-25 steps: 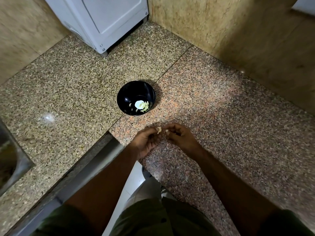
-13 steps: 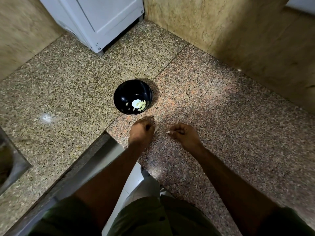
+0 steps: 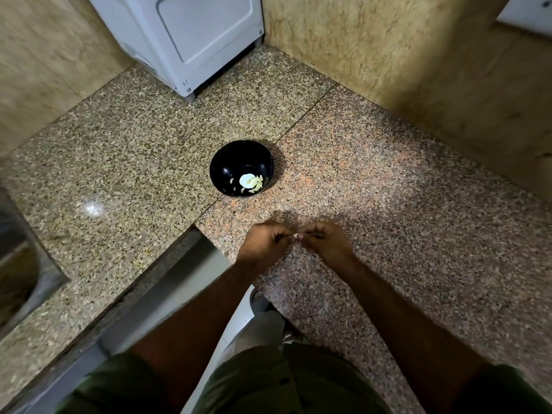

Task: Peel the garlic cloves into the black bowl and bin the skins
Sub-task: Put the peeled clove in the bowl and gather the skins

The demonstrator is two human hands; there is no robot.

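Left hand (image 3: 264,243) and right hand (image 3: 327,242) fingers pinching garlic clove (image 3: 295,236), near counter edge (image 3: 209,237), black bowl (image 3: 221,165) beyond

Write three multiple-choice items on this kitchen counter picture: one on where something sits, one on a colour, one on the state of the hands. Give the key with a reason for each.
1. Where is the bowl relative to the hands?
A. Farther along the counter, beyond them
B. Between the person and the hands
C. Inside the sink

2. What colour is the bowl?
A. White
B. Black
C. Red

3. What are the left hand and right hand doing?
A. Lying flat on the counter
B. Lifting the bowl
C. Meeting with fingers curled round a small pale piece

Key:
1 A: the bowl stands on the granite counter past the hands, towards the white appliance.
2 B: it is glossy black, with pale garlic pieces inside.
3 C: both hands come together at the fingertips, where a small pale piece shows, clear of the bowl.
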